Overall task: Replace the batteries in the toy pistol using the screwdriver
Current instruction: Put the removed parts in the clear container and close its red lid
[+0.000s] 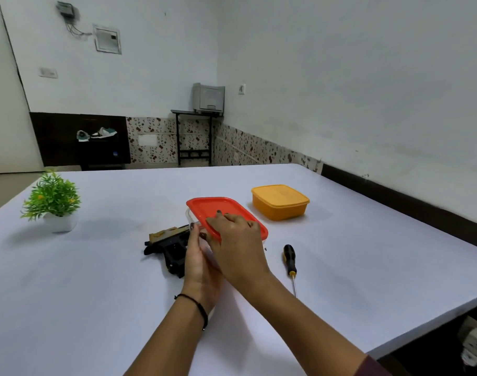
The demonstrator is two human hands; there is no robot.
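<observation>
Head, L hand (198, 257), R hand (238, 240) on box (215, 206)

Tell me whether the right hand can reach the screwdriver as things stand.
Probably yes: the screwdriver lies on the table beside the right hand, nothing between, though that hand grips the red lid.

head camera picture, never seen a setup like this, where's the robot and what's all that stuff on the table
There is no robot here. A person wears one camera on the head, looking forward and down at their two bare hands. The left hand holds the side of a clear container, and the right hand grips its red lid at the near edge. On the white table a toy pistol lies left of the container and a screwdriver to its right. Behind stands an orange box, with a small potted plant far left.
</observation>
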